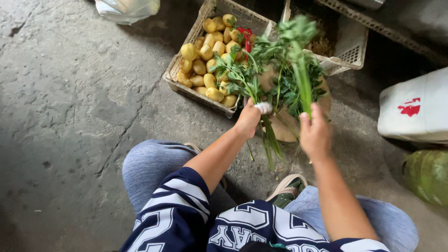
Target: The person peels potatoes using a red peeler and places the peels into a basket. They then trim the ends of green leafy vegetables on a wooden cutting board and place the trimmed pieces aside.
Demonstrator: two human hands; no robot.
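Observation:
My left hand (247, 120) grips a bunch of leafy green stalks (242, 81) near their lower ends, leaves fanning upward. My right hand (315, 133) pinches a single long green stalk (301, 70) held upright beside the bunch. Both hands hover over a round wooden board (284, 128) on the ground, mostly hidden by the greens. Loose green stems (270, 144) hang down below my left hand.
A plastic crate of yellow potatoes (207, 53) with a red item (246, 37) sits behind the greens. Another pale crate (345, 46) stands to its right. A white container with a red mark (413, 109) and a green melon (427, 175) lie right. A white bag (126, 9) lies far left. My knees and a sandal (289, 189) are below.

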